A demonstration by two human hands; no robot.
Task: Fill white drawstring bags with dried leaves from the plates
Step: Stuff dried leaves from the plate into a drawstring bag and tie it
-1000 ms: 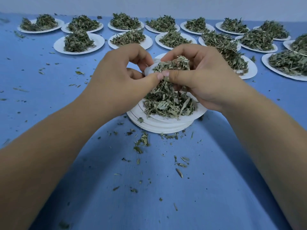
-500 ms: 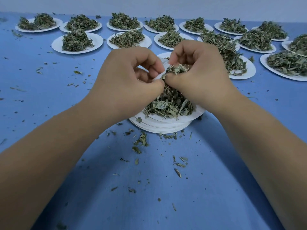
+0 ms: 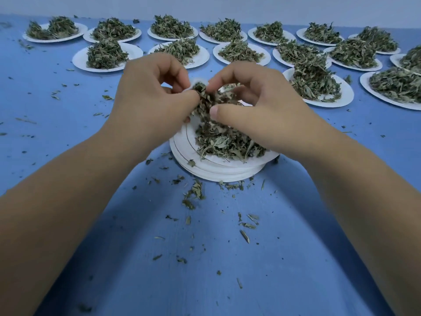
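From your head camera, your left hand (image 3: pixel 150 99) pinches the rim of a white drawstring bag (image 3: pixel 197 82), of which only a sliver of mouth shows between your fingers. Your right hand (image 3: pixel 257 110) is closed on a clump of dried leaves (image 3: pixel 206 103), feeding it in above the stack of plates (image 3: pixel 218 172). I judge you are early in the task: more than a dozen heaped plates (image 3: pixel 107 62) wait behind, and no finished bag is visible. The leaves look brittle, curled and flaky; crumbs litter the smooth blue table (image 3: pixel 227 258). The plates look like thin, flat paper rounds.
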